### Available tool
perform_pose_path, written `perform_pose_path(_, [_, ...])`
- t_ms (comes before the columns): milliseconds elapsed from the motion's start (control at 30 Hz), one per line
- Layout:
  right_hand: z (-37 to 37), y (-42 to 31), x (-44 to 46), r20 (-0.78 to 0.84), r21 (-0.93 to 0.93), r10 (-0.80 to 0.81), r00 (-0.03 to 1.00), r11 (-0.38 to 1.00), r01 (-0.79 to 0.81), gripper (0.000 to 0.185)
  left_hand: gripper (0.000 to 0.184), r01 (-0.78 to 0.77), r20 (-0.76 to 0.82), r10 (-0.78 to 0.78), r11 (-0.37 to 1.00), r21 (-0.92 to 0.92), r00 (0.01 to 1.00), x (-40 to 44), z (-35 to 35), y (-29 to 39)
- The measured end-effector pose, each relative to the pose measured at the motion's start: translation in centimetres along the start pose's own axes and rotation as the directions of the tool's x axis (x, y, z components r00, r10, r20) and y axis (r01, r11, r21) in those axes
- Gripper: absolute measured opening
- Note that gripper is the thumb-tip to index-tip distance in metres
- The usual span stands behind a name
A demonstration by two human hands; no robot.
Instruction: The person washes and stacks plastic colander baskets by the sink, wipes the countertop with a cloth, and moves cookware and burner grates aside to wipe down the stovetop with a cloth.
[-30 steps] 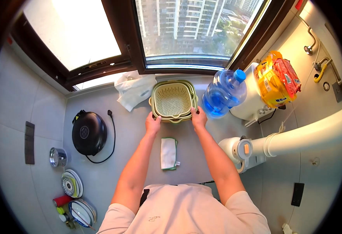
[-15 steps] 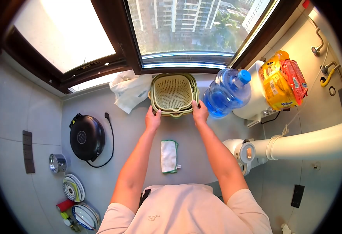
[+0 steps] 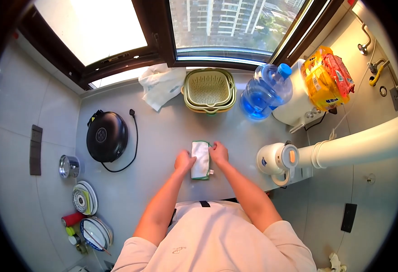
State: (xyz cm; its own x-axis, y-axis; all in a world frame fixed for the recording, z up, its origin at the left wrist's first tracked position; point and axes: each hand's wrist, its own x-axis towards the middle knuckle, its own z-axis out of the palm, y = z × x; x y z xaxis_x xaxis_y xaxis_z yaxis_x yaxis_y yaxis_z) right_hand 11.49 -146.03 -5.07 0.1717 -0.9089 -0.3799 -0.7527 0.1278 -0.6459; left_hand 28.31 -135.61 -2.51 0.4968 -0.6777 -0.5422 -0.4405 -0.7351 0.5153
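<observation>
A folded white cloth (image 3: 201, 159) with a green border lies on the grey countertop in front of me. My left hand (image 3: 185, 161) is at its left edge, fingers curled in and the thumb against the fabric. At the upper right edge, my right hand (image 3: 219, 153) pinches the cloth's border. Part of the fingers on both hands is hidden from above. Beyond the cloth, a stack of nested colander baskets (image 3: 209, 90) in beige and olive stands near the window, apart from both hands.
Left are a black round electric pan (image 3: 107, 137) with its cord, a metal pot (image 3: 69, 166), plates (image 3: 84, 198) and bowls (image 3: 96, 233). A crumpled white bag (image 3: 162, 86), blue water jug (image 3: 266, 92), noodle packets (image 3: 328, 79) and a white kettle (image 3: 278, 158) stand around the back and right.
Both hands have let go of the colander baskets and come back toward me, down to the white cloth. The baskets stay by the window. The camera view has shifted slightly.
</observation>
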Motion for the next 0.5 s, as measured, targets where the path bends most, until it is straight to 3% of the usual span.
perform_pose_path(167, [0.7,-1.7,-3.7,0.102,-0.11,0.015,0.995,0.994,-0.004,0.041,0.029,-0.166,0.073,0.168,0.986,-0.031,0.983,-1.1,3.1,-1.5])
perform_pose_path(267, [3.0,0.8,-2.2,0.1,-0.041,-0.033,0.994,0.998,0.038,0.04,0.029,-0.329,-0.09,0.321,0.939,-0.101,0.943,-0.2,4.6,-2.5])
perform_pose_path(367, [2.3,0.1,-2.1,-0.088,0.153,-0.095,0.992,0.982,0.108,0.037,0.032,-0.346,-0.103,0.331,0.886,-0.309,0.938,0.1,2.6,-1.8])
perform_pose_path(500, [-1.4,-3.2,-1.1,-0.205,0.348,-0.127,0.97,0.917,0.194,0.03,0.041,-0.216,0.049,0.298,0.785,-0.581,0.953,-0.2,-1.9,1.4])
